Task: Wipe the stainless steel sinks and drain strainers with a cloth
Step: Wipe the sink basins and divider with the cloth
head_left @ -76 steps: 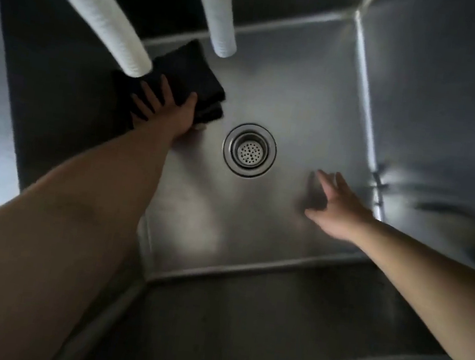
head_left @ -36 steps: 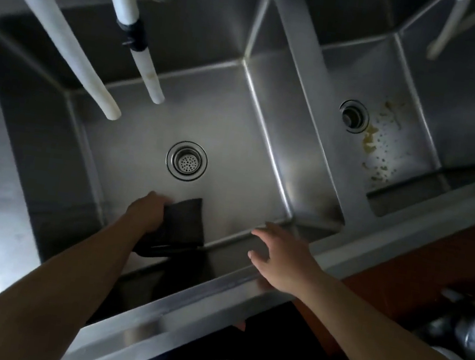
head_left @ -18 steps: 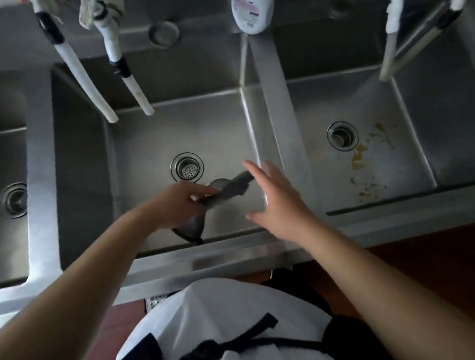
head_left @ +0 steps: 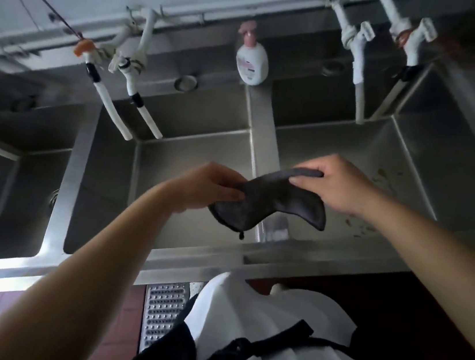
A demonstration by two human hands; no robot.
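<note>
Cloth held over the divider, between two sinks

We pinch the dark cloth with both hands, left hand at nine o'clock, right hand at two; its long axis spans them, and the soiled right sink lies nearer our right.

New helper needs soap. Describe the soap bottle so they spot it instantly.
Start at the steel divider between the middle and right sinks and follow it to the back ledge. The soap bottle stands there: white, pink pump top, pink label, unlike the white pipe taps either side.
</note>
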